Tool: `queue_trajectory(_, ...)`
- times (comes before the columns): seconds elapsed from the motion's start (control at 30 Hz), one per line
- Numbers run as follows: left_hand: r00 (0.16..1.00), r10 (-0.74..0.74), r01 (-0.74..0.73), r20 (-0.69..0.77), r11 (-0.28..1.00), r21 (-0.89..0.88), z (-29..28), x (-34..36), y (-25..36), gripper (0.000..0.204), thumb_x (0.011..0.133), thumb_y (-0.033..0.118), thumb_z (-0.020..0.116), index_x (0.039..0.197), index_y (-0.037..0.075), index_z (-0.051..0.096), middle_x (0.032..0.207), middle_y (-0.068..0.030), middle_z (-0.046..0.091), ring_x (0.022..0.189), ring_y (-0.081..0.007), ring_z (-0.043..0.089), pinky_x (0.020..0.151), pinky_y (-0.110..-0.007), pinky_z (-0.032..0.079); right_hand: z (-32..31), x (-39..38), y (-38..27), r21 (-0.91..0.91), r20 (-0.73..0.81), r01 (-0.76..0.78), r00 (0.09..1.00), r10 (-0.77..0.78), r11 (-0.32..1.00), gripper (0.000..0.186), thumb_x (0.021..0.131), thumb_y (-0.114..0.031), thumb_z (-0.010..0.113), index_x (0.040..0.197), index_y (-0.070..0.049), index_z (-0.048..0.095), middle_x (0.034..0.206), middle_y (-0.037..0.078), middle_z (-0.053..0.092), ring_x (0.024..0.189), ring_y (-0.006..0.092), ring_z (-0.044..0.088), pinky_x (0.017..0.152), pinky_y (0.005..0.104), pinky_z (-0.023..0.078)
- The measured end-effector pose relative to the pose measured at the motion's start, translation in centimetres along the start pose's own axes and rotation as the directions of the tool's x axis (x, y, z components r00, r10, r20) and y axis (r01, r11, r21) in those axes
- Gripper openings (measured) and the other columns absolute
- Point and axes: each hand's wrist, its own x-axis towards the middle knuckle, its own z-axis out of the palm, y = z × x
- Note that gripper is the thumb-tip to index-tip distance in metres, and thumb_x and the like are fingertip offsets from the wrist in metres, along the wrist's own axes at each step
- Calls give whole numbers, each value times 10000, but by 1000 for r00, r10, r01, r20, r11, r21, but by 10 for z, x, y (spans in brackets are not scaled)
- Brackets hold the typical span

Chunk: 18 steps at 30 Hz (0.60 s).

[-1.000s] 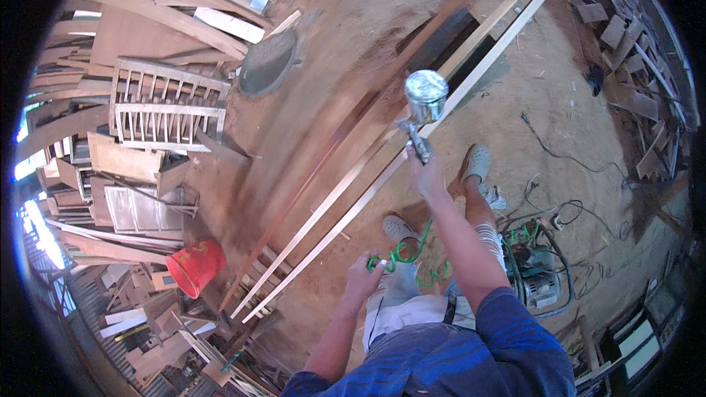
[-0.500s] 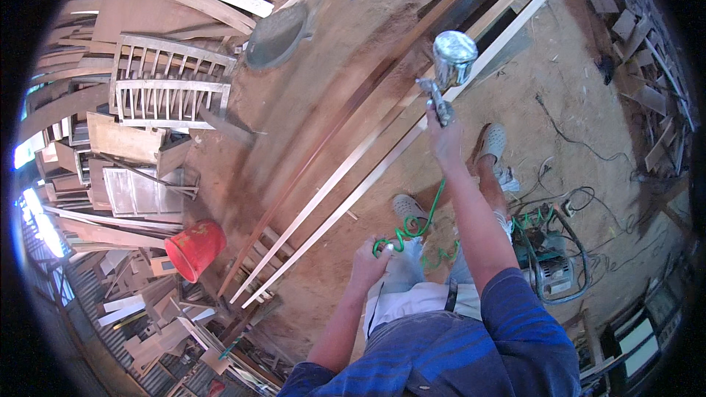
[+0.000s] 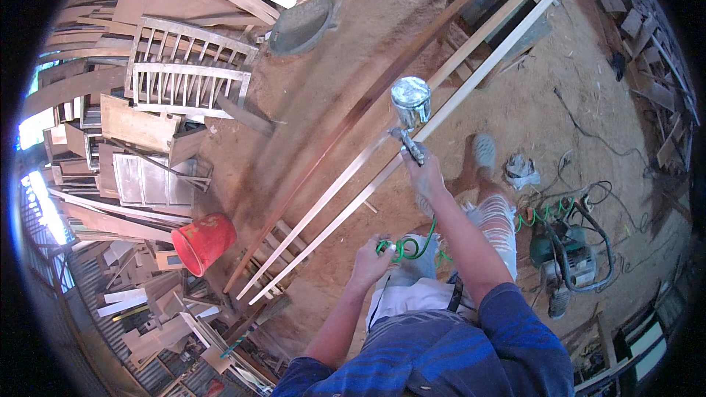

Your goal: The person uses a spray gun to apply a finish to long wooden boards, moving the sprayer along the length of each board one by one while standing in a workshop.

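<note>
In my right hand (image 3: pixel 424 167) is a spray gun (image 3: pixel 406 143) with a round silver cup (image 3: pixel 412 101) on top, its fingers wrapped around the grip. The cup hangs over the long wooden strips. A coiled green air hose (image 3: pixel 404 251) runs between the gun and my left hand (image 3: pixel 373 261), which is closed on some of its loops. Three long strips lie side by side on supports: a reddish-brown one (image 3: pixel 323 154) and two pale ones, a middle strip (image 3: pixel 316 222) and a near strip (image 3: pixel 346 225). The trigger is hidden by my fingers.
A red bucket (image 3: pixel 204 244) stands left of the strips' near end. Slatted wooden frames (image 3: pixel 193 66) and piled boards fill the left. An air compressor (image 3: pixel 573 261) sits at my right, with cables (image 3: pixel 596 140) across the dirt floor. A grey basin (image 3: pixel 301 26) lies beyond the strips.
My right hand has brought the spray gun left and nearer to me along the strips. My feet have shifted, and my left hand still grips the hose.
</note>
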Motion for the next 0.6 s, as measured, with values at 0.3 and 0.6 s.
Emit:
queue_trajectory(0.3,1000,7,-7,0,999,-48,18,-17,-9,440,878,301,685,1205,10,646,1002,-196,713,933,-312,704,837,-408,543,-48,50,-12,96,-222,-47,973,68,994,276,994,-279,621,1090,-21,643,847,110,671,766,197,608,727,382,487)
queue_trajectory(0.6,989,92,-95,-115,995,-20,25,-15,-40,389,867,279,689,1152,17,661,872,-159,696,790,-264,678,745,-386,536,-55,67,-11,71,-469,65,883,-24,995,322,986,-332,645,1046,-16,661,788,62,648,738,177,598,721,351,492)
